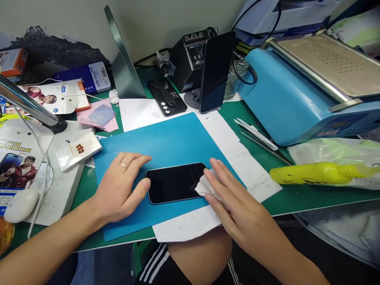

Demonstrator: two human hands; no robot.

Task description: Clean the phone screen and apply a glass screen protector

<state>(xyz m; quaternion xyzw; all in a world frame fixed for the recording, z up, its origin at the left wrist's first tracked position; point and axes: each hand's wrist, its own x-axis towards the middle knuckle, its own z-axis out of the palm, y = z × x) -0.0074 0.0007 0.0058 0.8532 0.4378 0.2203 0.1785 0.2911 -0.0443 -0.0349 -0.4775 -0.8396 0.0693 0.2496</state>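
A smartphone (175, 183) with a dark screen lies face up on a blue mat (175, 134). My left hand (120, 186), a ring on one finger, rests at the phone's left end. Its fingers are apart and it holds nothing; the thumb is by the phone's edge. At the right end of the phone, my right hand (230, 198) presses a folded white tissue (204, 186) against the screen's edge. That hand's fingers are extended over the tissue and hide part of it.
White paper (190, 223) lies under the mat. Behind stand a second phone (216, 71) on a stand and a black phone case (166, 97). Tweezers (264, 140), a yellow bottle (314, 173) and a blue machine (285, 95) are at right. A cigarette pack (78, 150) sits left.
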